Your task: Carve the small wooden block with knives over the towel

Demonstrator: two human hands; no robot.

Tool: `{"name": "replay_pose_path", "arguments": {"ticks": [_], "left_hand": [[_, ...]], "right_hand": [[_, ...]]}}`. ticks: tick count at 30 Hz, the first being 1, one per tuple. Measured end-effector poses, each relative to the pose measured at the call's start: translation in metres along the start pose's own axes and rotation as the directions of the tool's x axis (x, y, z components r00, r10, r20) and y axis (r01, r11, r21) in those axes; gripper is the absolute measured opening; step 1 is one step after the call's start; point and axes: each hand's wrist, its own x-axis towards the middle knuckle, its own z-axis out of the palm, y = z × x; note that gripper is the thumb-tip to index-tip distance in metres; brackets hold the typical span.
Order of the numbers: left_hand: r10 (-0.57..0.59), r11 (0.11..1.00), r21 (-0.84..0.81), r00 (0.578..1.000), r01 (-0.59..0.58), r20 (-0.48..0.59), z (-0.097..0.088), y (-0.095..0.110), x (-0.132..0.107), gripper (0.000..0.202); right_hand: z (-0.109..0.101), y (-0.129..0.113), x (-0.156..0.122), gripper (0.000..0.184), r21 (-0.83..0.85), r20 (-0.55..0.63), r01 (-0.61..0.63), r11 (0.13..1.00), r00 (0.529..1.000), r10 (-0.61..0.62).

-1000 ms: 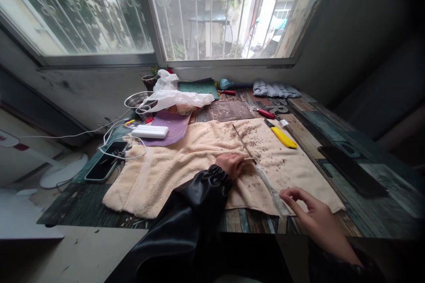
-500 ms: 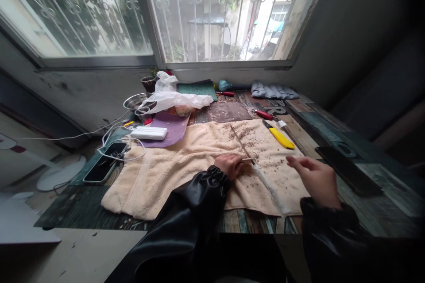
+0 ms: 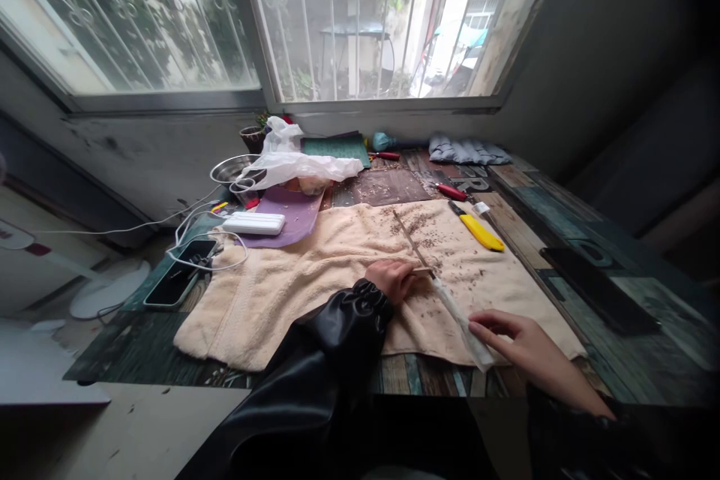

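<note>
My left hand point(image 3: 392, 280) rests on the beige towel point(image 3: 270, 285), its fingers closed round a small light wooden piece point(image 3: 421, 271). This piece lies against a long, thin dark strip point(image 3: 409, 235), whose near end is wrapped in white material point(image 3: 450, 304). My right hand point(image 3: 514, 341) is low at the right, with thumb and fingertips close together at the edge of the white wrapping. Brown shavings point(image 3: 430, 242) are scattered over the towel around the strip. A yellow utility knife point(image 3: 481, 231) lies beyond my right hand.
At the left are a phone point(image 3: 177, 277), a white power bank point(image 3: 254, 223) with cables, and a purple sheet point(image 3: 292, 210). Behind them stand a metal bowl point(image 3: 225, 169) and a white plastic bag point(image 3: 307, 165). A red-handled tool point(image 3: 451, 192) lies near the back; a dark flat bar point(image 3: 599, 289) lies right.
My right hand has moved down and slightly left, from above the towel to the wrapped end of the strip. My left hand stays on the wooden piece. The view has shifted slightly.
</note>
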Motion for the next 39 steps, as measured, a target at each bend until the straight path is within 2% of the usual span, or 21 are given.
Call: {"name": "replay_pose_path", "arguments": {"ticks": [5,12,19,21,23,25,27,29,32,33,35,37,39], "left_hand": [[0.019,1.000,-0.017,1.000,-0.019,-0.012,0.001,-0.001,0.000,0.019],[0.010,1.000,-0.024,1.000,-0.010,0.011,-0.001,0.000,0.001,0.020],[0.007,1.000,-0.025,1.000,-0.006,0.006,-0.003,0.001,0.000,0.019],[0.008,1.000,-0.029,1.000,-0.008,0.004,-0.004,0.002,0.001,0.019],[0.013,0.999,-0.029,1.000,-0.013,0.005,-0.003,0.002,0.001,0.019],[0.012,1.000,-0.028,1.000,-0.012,0.006,-0.003,0.002,0.001,0.019],[0.007,1.000,-0.030,1.000,-0.007,0.002,-0.002,0.001,0.001,0.019],[0.007,0.999,-0.032,1.000,-0.007,-0.004,-0.001,0.001,0.001,0.019],[0.013,0.999,-0.030,1.000,-0.013,-0.004,-0.001,0.000,0.000,0.018],[0.012,0.999,-0.031,1.000,-0.012,-0.003,0.000,0.000,0.000,0.018],[0.009,0.999,-0.035,1.000,-0.009,0.000,0.000,0.000,0.000,0.019],[0.000,1.000,-0.029,1.000,0.000,0.010,-0.001,0.001,0.000,0.020],[-0.011,1.000,-0.016,1.000,0.012,0.023,-0.001,0.002,0.001,0.021]], "right_hand": [[0.006,0.008,-0.001,0.035,0.046,0.011,-0.003,0.999,1.000,0.002],[0.016,0.016,-0.010,0.030,0.113,-0.180,0.027,0.993,0.984,-0.007],[0.016,0.019,-0.021,0.025,0.207,-0.291,-0.018,0.978,0.953,0.079],[0.013,0.016,-0.024,0.025,0.239,-0.345,-0.023,0.971,0.932,0.107],[0.008,0.013,-0.022,0.025,0.254,-0.432,-0.016,0.967,0.893,0.128],[0.002,0.012,-0.014,0.026,0.246,-0.505,0.007,0.969,0.855,0.122],[-0.007,0.012,0.001,0.028,0.205,-0.536,0.036,0.978,0.840,0.082],[-0.015,0.014,0.019,0.029,0.109,-0.537,0.027,0.994,0.843,0.036],[-0.022,0.014,0.039,0.035,-0.065,-0.566,-0.067,0.996,0.824,0.019],[-0.021,0.013,0.042,0.035,-0.106,-0.552,-0.060,0.993,0.834,-0.009],[-0.014,0.008,0.041,0.036,-0.144,-0.474,0.024,0.989,0.876,-0.090],[0.000,0.001,0.033,0.049,-0.149,-0.370,0.117,0.982,0.914,-0.165],[0.016,-0.004,0.023,0.061,-0.197,-0.338,0.124,0.972,0.923,-0.186]]}}
